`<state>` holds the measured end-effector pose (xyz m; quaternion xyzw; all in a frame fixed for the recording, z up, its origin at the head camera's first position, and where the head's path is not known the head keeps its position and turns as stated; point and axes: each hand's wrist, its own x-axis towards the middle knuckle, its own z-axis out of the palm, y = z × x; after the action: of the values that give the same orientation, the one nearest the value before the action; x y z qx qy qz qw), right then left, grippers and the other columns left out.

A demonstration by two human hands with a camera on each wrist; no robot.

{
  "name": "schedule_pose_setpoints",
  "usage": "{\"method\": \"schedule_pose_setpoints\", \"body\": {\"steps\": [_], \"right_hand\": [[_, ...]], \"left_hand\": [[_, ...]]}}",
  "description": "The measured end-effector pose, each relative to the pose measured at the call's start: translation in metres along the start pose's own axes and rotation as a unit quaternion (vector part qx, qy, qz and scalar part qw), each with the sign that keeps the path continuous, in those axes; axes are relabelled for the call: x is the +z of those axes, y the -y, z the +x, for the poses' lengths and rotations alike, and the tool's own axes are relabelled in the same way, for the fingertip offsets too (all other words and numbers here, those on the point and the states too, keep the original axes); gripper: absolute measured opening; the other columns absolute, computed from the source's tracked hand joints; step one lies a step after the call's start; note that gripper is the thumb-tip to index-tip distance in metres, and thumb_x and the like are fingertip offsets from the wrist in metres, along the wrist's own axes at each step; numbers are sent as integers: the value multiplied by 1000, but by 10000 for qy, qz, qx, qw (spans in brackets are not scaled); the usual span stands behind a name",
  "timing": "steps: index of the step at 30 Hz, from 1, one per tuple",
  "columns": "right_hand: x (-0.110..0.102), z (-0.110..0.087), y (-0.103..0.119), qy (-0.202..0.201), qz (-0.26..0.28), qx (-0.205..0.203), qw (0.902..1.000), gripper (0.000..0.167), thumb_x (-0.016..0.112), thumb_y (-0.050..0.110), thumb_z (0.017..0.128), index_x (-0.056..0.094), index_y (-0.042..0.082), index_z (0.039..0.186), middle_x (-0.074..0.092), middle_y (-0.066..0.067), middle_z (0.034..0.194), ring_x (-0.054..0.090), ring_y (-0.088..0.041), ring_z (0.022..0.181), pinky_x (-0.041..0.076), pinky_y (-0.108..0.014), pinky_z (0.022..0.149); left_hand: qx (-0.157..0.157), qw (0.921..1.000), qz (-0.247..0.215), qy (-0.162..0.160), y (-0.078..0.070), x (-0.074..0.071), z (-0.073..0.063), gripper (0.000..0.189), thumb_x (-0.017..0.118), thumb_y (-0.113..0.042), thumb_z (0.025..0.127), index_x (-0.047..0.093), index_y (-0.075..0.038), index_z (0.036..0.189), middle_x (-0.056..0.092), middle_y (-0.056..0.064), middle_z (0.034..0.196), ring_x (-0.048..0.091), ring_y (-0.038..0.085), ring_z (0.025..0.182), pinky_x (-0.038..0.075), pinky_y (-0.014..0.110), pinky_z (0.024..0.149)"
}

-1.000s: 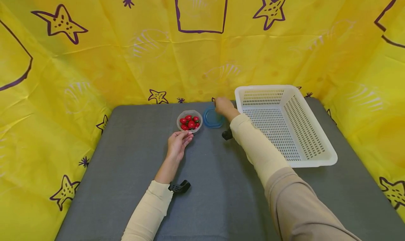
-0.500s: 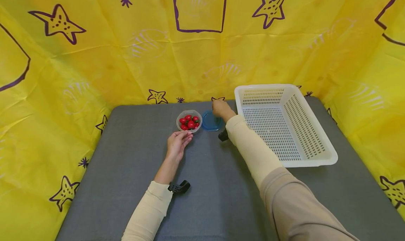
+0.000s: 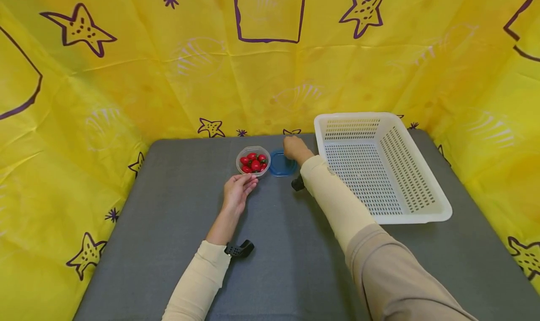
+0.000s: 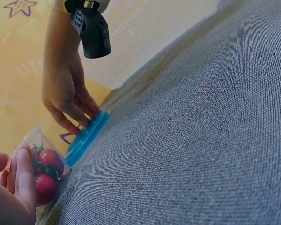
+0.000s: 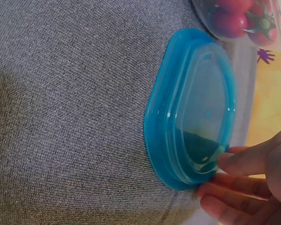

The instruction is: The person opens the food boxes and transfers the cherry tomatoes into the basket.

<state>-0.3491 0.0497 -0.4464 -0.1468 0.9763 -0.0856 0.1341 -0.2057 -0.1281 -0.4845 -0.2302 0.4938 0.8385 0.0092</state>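
Note:
A clear plastic container [image 3: 253,148] of cherry tomatoes [image 3: 255,165] stands on the grey tabletop. My left hand [image 3: 237,193] is at its near side, thumb and fingers holding the rim. In the left wrist view, the left fingers [image 4: 24,176] lie along the clear wall in front of the tomatoes. Just right of the container lies a blue lid [image 3: 281,165], low over the table. My right hand [image 3: 295,148] pinches the lid's far right edge. The right wrist view shows the right thumb [image 5: 234,163] on top of the rim, with the other fingers beside and behind it.
A large white perforated basket [image 3: 415,171] stands to the right, close to the right forearm. Yellow patterned cloth [image 3: 270,86] hangs behind the table and along both sides. Grey tabletop [image 3: 177,194] extends left of the left hand.
The right hand and the blue lid have shifted slightly left, toward the container, and the lid has come a little nearer. The left hand and container have stayed in place.

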Motion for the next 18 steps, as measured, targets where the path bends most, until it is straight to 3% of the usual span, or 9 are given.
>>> {"method": "schedule_pose_setpoints", "body": {"steps": [9, 15, 18], "right_hand": [[-12, -4, 0, 86, -242, -228, 9994, 24, 47, 9, 97, 65, 1, 112, 66, -18, 120, 62, -32, 108, 51, -45, 97], [-28, -5, -2, 92, 0, -384, 9992, 19, 50, 8, 93, 65, 2, 102, 65, -17, 104, 58, -31, 95, 50, -41, 88], [-33, -5, -5, 102, 117, -487, 9987, 22, 50, 6, 90, 64, 1, 105, 64, -16, 107, 57, -31, 99, 49, -41, 90]], "left_hand": [[-63, 9998, 71, 147, -2, -2, -1, 7, 58, -8, 97, 53, -5, 101, 72, 0, 78, 71, 11, 70, 59, 22, 72], [-169, 9992, 280, 225, -6, -5, 0, 7, 59, -10, 96, 54, -6, 101, 73, -2, 77, 71, 10, 72, 59, 22, 74], [-190, 9988, 339, 288, -7, -8, 0, 7, 58, -11, 97, 55, -7, 101, 73, -3, 77, 71, 9, 72, 59, 23, 76]]}}
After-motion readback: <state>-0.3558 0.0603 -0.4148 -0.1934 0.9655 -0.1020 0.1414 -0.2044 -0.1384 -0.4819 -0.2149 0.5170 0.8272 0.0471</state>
